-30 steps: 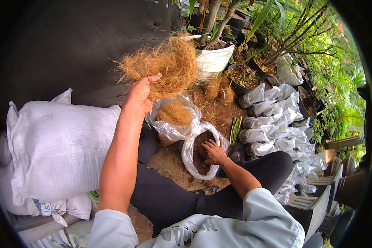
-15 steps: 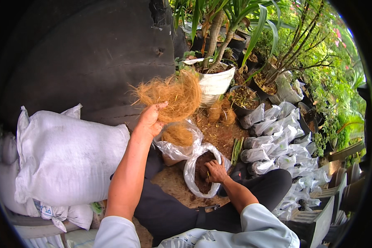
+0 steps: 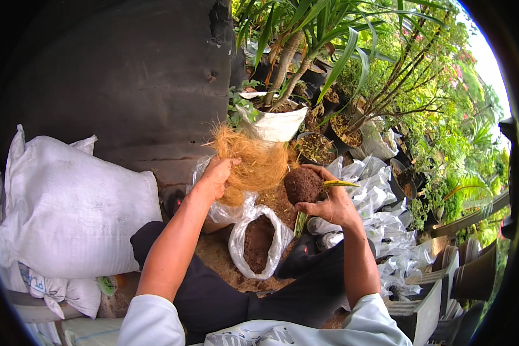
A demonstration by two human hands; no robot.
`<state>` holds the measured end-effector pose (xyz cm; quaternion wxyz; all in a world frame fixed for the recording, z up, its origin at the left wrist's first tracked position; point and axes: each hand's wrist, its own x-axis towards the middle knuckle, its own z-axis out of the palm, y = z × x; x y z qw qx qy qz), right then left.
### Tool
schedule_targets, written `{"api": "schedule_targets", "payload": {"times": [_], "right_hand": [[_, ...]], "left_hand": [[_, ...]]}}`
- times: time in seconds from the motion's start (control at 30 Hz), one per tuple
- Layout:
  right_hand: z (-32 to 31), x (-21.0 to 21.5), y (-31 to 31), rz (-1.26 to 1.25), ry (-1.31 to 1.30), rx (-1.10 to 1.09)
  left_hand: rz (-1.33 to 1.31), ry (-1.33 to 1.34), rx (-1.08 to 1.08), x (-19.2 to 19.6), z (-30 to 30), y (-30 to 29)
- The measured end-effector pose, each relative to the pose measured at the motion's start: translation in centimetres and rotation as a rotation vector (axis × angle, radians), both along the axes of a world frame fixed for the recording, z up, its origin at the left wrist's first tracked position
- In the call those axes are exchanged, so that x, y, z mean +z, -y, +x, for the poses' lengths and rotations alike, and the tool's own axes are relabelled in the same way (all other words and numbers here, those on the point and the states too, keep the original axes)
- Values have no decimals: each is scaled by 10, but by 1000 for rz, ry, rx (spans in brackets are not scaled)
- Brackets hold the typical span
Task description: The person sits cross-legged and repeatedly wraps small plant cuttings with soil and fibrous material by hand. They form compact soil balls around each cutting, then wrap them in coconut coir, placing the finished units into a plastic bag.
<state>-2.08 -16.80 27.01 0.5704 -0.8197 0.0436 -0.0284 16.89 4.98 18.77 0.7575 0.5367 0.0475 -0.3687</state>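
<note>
My left hand [image 3: 218, 176] is closed on a loose mat of golden-brown coconut fibre [image 3: 254, 158], held up in front of me. Just right of it, my right hand [image 3: 331, 202] grips a round ball of dark soil [image 3: 303, 185]. A green leaf with yellow edges [image 3: 340, 183] sticks out sideways from the ball, past my fingers. Below both hands a clear plastic bag [image 3: 235, 248] stands open with brown soil [image 3: 258, 242] inside. Behind it sits a second clear bag [image 3: 219, 213], partly covered by the fibre and my left hand.
Stuffed white sacks [image 3: 81, 207] are stacked at my left, before a dark sheet wall [image 3: 109, 75]. Many small plants in clear plastic bags [image 3: 380, 213] crowd the right. Beyond stand a white planter bag [image 3: 277, 124] and black pots [image 3: 317, 149]. Plastic crates [image 3: 421, 311] lie at lower right.
My right hand has come up out of the soil bag and now holds the soil ball with its leaf. The fibre in my left hand is now next to the ball.
</note>
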Motion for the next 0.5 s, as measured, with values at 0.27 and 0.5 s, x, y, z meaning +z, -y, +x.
{"api": "schedule_targets", "payload": {"times": [0.27, 0.5], "right_hand": [[67, -14, -15, -54, 76, 10], [76, -49, 0, -174, 2, -31]], "left_hand": [[-200, -85, -151, -3, -20, 23], [-331, -69, -180, -5, -29, 44]]}}
